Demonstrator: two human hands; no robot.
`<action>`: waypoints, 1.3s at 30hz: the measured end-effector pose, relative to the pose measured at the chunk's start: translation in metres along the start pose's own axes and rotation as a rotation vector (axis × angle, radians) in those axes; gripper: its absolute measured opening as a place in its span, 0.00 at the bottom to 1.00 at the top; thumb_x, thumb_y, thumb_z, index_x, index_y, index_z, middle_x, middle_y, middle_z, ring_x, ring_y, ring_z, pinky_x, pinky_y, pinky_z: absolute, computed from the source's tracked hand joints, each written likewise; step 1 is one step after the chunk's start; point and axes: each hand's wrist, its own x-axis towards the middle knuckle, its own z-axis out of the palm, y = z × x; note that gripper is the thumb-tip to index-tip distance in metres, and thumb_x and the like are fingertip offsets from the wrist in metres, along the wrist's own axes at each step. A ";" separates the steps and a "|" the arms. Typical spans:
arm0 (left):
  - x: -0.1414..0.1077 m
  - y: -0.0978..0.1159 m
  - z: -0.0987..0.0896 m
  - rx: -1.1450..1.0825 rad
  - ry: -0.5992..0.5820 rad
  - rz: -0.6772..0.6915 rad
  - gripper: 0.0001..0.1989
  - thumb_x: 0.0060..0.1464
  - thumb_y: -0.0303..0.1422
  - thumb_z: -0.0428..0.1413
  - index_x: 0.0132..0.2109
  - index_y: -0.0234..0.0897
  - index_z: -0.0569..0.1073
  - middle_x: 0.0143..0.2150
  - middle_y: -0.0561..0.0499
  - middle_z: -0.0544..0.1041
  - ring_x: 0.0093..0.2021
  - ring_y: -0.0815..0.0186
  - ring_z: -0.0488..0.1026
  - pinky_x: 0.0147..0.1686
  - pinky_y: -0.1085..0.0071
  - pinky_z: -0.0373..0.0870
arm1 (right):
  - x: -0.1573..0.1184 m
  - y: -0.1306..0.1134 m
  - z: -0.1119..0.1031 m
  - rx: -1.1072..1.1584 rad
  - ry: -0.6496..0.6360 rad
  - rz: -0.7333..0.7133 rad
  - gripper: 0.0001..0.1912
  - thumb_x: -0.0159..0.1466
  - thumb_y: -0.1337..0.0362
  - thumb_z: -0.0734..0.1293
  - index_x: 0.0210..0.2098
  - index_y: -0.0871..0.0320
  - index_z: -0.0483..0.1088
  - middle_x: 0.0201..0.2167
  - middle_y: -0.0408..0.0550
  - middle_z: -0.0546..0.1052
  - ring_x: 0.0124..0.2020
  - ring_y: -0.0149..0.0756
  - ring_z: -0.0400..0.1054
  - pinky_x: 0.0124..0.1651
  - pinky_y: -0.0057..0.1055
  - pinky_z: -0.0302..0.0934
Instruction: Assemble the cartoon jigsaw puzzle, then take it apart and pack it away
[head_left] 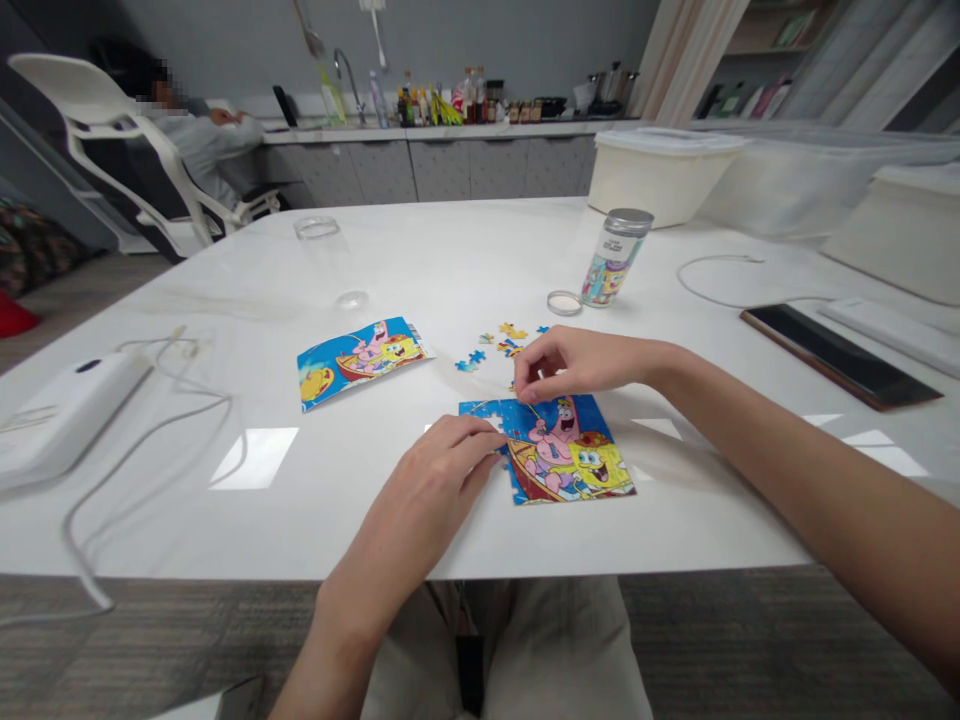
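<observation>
A partly assembled jigsaw puzzle [566, 450] with a pink starfish and a yellow sponge in a boat lies near the table's front edge; its left side is ragged. My left hand [442, 480] rests at that left side, thumb and fingertips closed on the puzzle's edge. Above the top edge, my right hand [559, 362] has thumb and index finger pinched together; what they hold, if anything, is hidden. Loose puzzle pieces [471, 361] lie just behind, partly covered by the right hand. To the left is a picture sheet [360, 360] showing the same scene, slightly raised off the table.
A printed canister [616, 258] stands behind my right hand, beside a round lid [564, 303]. A clear container [330, 250] is at the far left. Right are a phone [832, 352] and storage bins [660, 170]; left, a white power strip [67, 410] with cables. A person [202, 150] sits beyond.
</observation>
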 end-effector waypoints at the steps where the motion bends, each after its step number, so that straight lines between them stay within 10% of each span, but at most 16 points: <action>1: 0.000 0.000 0.000 -0.004 0.007 -0.007 0.10 0.63 0.27 0.50 0.46 0.40 0.74 0.47 0.50 0.77 0.46 0.65 0.73 0.47 0.66 0.74 | 0.001 0.002 -0.002 -0.011 0.080 -0.005 0.13 0.59 0.55 0.67 0.32 0.60 0.74 0.28 0.45 0.76 0.28 0.30 0.65 0.32 0.28 0.57; 8: 0.001 0.000 0.002 0.073 0.101 0.003 0.08 0.60 0.26 0.52 0.46 0.36 0.73 0.47 0.45 0.75 0.48 0.61 0.74 0.47 0.62 0.74 | 0.007 0.021 -0.004 -0.481 0.665 -0.038 0.08 0.63 0.63 0.62 0.33 0.59 0.72 0.35 0.50 0.74 0.35 0.36 0.66 0.42 0.34 0.57; 39: -0.006 0.001 0.009 0.305 0.097 -0.030 0.13 0.62 0.29 0.49 0.52 0.34 0.68 0.59 0.39 0.70 0.58 0.54 0.68 0.57 0.50 0.67 | 0.011 0.028 -0.004 -0.635 0.731 0.149 0.09 0.63 0.67 0.60 0.34 0.59 0.72 0.34 0.51 0.74 0.37 0.39 0.66 0.41 0.34 0.57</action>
